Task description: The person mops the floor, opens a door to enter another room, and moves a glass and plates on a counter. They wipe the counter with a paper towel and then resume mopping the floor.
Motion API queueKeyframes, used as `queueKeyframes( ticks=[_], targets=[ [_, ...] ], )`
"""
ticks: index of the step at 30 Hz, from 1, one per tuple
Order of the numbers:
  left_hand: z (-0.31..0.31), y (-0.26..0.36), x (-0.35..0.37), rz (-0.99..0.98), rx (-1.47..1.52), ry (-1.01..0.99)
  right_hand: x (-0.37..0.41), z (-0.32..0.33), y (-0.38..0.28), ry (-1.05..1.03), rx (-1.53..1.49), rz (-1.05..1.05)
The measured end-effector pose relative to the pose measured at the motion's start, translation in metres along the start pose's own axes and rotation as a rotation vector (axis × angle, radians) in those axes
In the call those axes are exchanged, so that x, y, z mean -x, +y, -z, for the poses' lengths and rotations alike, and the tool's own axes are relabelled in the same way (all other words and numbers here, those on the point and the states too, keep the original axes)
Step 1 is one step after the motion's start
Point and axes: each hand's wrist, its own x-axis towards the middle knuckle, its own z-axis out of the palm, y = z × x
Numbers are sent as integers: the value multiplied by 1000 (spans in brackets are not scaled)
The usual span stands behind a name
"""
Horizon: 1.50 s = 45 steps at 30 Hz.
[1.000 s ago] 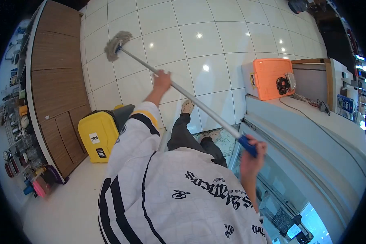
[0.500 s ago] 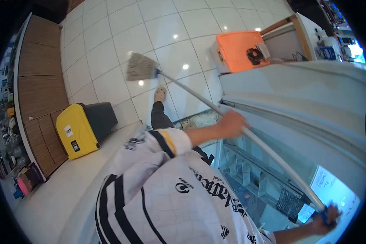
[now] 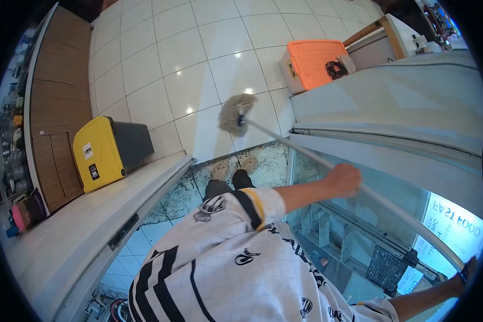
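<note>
A string mop's pale grey head (image 3: 234,114) rests on the white tile floor, just beyond my feet. From it a long light-coloured handle (image 3: 408,220) slants down to the right. Midway along the handle, my left hand (image 3: 344,180) is closed around it. Near the handle's far end my right hand (image 3: 468,272) grips it; dark shading at the picture's edge partly hides those fingers. My clogs (image 3: 220,172) stand side by side on a stained, worn strip of floor in the doorway.
At left, a yellow-lidded dark bin (image 3: 99,153) stands beside brown cabinets (image 3: 61,107). An orange-lidded box (image 3: 316,61) with a coiled black cable sits at upper right. A ladder (image 3: 354,244) lies behind the glass at lower right. A white door track (image 3: 161,177) borders the doorway.
The mop head has moved right and closer to my feet. Both hands have shifted right with the handle. My forward foot has come back beside the other, and the view has shifted.
</note>
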Motion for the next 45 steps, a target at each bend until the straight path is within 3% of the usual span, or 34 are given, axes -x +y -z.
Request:
queueKeyframes(
  ticks=[1,5,7,8,10,12,14,15,18,20,22,24,25,26,28,31,34,35,39,40,43,45],
  targets=[
    [3,-13,23,-10,-17,59,-1,8,15,-17,-43,-46],
    [38,-67,120,322,-39,84,40,-19,97,-108,-297,-258],
    [44,-113,173,227,-64,113,98,-64,129,-114,-373,-346],
    [55,-123,195,297,-76,58,132,-97,132,43,-256,-339],
    [51,-131,206,355,-130,-17,160,-103,137,-170,-314,-388],
    [25,-127,209,333,-216,-67,164,-79,119,-105,-261,-363],
    [11,-77,178,204,-38,74,156,-35,68,64,-115,-306],
    [-2,-57,164,131,59,152,145,6,39,-100,-235,-335],
    [-33,2,114,-104,174,329,133,91,-85,-236,606,191],
    [-49,29,80,-135,207,396,151,-29,-106,22,-137,32],
    [-60,31,51,-128,208,308,169,-82,-115,88,190,150],
    [-66,13,14,-128,221,228,161,-99,-96,241,278,271],
    [-80,4,16,-125,248,212,169,-102,-90,320,328,309],
    [-84,5,23,-128,246,242,151,-75,-100,-184,-48,41],
    [-76,13,34,-139,237,313,142,-87,-101,-270,220,228],
    [-56,38,77,32,198,163,134,-75,-117,-152,192,222],
    [-36,54,146,11,234,251,141,-51,-122,-216,93,150],
    [-40,52,167,31,178,267,145,-43,-122,-152,111,97],
    [-43,43,252,73,80,349,200,-10,-83,168,772,296],
    [-52,44,261,124,27,374,210,7,-91,51,575,183],
    [-93,66,255,35,56,443,237,75,-132,-254,-131,-146],
    [-121,90,233,-35,65,476,254,122,-158,-140,-74,-72]
  ],
)
